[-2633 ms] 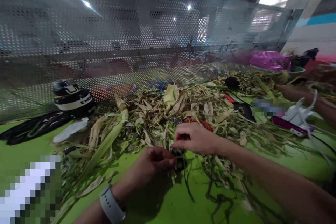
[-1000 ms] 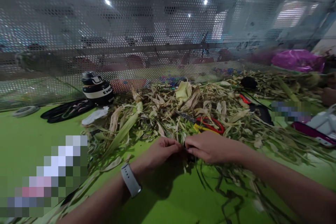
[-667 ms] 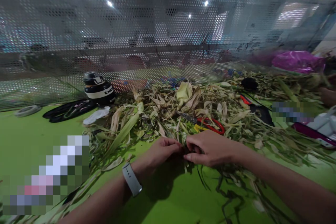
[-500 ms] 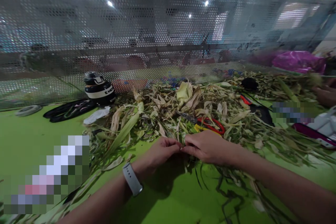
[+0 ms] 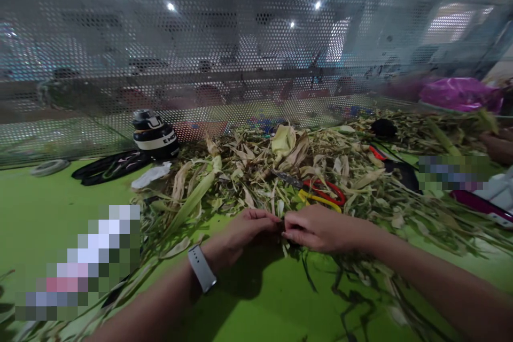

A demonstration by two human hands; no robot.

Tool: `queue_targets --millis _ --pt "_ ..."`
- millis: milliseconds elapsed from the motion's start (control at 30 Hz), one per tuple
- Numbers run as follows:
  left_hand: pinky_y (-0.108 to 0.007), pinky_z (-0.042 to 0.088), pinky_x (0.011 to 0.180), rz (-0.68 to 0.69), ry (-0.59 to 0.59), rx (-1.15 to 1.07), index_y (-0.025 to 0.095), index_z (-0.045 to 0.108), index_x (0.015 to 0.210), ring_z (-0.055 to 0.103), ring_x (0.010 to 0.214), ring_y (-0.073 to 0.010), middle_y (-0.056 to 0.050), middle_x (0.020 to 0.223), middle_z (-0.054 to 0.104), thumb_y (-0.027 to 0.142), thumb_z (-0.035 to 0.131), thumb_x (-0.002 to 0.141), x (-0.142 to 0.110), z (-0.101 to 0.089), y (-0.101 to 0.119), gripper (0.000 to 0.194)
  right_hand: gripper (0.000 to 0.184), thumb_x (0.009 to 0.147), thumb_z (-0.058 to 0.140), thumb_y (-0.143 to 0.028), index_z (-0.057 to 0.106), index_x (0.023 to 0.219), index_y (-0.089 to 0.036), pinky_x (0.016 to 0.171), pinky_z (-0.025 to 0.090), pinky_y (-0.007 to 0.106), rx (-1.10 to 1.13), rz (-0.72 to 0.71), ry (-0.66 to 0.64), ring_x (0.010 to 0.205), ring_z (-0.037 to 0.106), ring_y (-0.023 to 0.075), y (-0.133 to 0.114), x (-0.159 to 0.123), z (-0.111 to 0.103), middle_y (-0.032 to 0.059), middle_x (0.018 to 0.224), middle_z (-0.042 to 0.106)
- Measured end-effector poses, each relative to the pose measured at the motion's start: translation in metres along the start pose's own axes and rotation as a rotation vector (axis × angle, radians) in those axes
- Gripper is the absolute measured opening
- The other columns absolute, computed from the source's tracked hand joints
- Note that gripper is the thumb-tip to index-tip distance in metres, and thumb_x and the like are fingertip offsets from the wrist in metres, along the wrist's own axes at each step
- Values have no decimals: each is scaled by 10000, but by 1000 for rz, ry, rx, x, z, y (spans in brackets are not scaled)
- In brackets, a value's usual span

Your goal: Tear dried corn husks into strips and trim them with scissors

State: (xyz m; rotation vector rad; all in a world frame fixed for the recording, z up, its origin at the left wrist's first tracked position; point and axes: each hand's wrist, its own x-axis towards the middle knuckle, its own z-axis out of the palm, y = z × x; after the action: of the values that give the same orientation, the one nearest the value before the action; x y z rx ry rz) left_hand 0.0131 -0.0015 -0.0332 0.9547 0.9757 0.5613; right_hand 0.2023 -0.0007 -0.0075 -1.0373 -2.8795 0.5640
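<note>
My left hand [image 5: 252, 228], with a pale watch band on its wrist, is closed in a pinch close above the green table [image 5: 244, 315]. My right hand [image 5: 315, 228] pinches right beside it, fingertips almost touching the left ones. Between them is a thin pale-green plant strip [image 5: 285, 248], mostly hidden by the fingers. Just behind the right hand lie scissors [image 5: 324, 192] with red and yellow handles, blades on a heap of dried husks and leaves [image 5: 248, 168]. Dark thin strands [image 5: 308, 272] lie under the right forearm.
A black bottle [image 5: 155, 136] stands at the left, near a black coiled strap [image 5: 110, 166] and a white crumpled piece [image 5: 150, 175]. A perforated screen [image 5: 224, 53] rises behind the heap. At the right are a magenta bag [image 5: 460, 93] and another person's hand [image 5: 497, 145].
The fingertips have drawn slightly apart, the right hand shifting a little to the right, both still pinching. The whole view has moved slightly.
</note>
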Motion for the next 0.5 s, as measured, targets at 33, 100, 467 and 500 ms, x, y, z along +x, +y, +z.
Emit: queue_targets --millis 33,100,467,500 --pt "-172 408 560 -1 -7 2 136 683 704 551 565 -75 -8 657 668 219 688 620 0 -1 0 119 195 877 410 -307 550 854 -173 517 278 216 12 -12 -6 567 443 118 0 0 0 18 678 563" --pt "-173 399 545 12 -19 0 126 683 695 536 543 -69 -9 635 660 206 704 599 1 -1 -1 126 170 864 430 -283 560 842 -176 517 275 212 45 -26 -16 555 426 109 1 0 0 6 657 551" --pt "-202 411 617 104 -160 106 124 681 784 540 609 -81 -19 729 660 207 747 581 -2 -5 1 229 423 699 481 -119 475 1113 -204 490 312 189 379 144 75 568 416 98 4 2 -1 -37 677 465" --pt "-198 404 606 111 -161 114 125 678 801 535 608 -78 -21 740 658 217 743 591 -2 -6 1 239 417 693 485 -122 487 1103 -203 495 319 188 386 139 68 578 423 98 5 3 1 -31 693 476"
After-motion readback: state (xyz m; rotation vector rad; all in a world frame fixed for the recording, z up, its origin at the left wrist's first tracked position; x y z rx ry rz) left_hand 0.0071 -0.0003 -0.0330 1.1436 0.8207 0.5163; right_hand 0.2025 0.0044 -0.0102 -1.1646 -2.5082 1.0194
